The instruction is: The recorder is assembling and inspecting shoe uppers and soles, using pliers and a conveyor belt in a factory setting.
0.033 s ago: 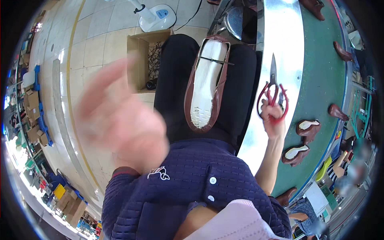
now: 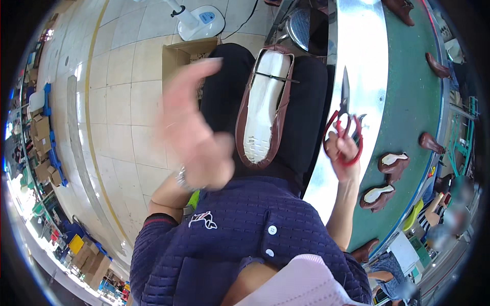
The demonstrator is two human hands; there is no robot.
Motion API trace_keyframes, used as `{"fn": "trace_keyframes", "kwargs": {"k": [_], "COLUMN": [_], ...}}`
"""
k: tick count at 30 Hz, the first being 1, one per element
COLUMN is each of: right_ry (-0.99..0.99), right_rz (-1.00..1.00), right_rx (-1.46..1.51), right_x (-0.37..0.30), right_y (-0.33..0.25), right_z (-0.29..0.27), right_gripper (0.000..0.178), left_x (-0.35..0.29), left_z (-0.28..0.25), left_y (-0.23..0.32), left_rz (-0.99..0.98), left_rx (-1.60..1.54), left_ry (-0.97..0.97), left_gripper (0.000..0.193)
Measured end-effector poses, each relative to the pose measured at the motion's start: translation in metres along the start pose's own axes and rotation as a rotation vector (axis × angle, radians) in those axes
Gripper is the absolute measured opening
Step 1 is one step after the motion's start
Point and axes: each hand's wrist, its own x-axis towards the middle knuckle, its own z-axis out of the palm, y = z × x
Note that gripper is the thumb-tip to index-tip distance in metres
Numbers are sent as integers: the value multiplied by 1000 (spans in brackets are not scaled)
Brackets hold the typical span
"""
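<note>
Across my lap lies a brown leather shoe upper (image 2: 276, 133) with a white insole board (image 2: 262, 115) facing up. A thin dark strip (image 2: 275, 77) crosses it near the far end. My left hand (image 2: 191, 130), blurred by motion, hovers left of the shoe without touching it. Its fingers look stretched out and nothing shows in them. My right hand (image 2: 345, 153) grips red-handled scissors (image 2: 344, 97) over the metal bench edge, the blades pointing away from me. Beside the handles shows a small dark curved piece that I cannot make out.
To my right runs a shiny metal ledge (image 2: 361, 56) beside a green belt (image 2: 403, 107). Several brown shoes (image 2: 393, 167) stand on the belt. Past my left knee sits a cardboard box (image 2: 173, 66). A round stool (image 2: 301, 29) and a white stand base (image 2: 204, 23) are farther off.
My left hand has swung right, closer to the shoe and in front of the box. The scissors in my right hand have shifted slightly left. The shoe has stayed in place.
</note>
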Motion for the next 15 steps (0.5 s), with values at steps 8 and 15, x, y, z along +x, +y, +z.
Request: {"fn": "trace_keyframes", "kwargs": {"k": [8, 15], "right_ry": [-337, -331], "right_rz": [307, 380], "right_rx": [-190, -212], "right_x": [-40, -35], "right_y": [-12, -14], "right_z": [50, 66], "right_gripper": [101, 104], "left_x": [-63, -68], "left_z": [76, 84], "left_y": [-22, -14], "left_rz": [-228, -250], "left_rx": [169, 164], "left_ry": [-330, -327], "left_gripper": [65, 68]}}
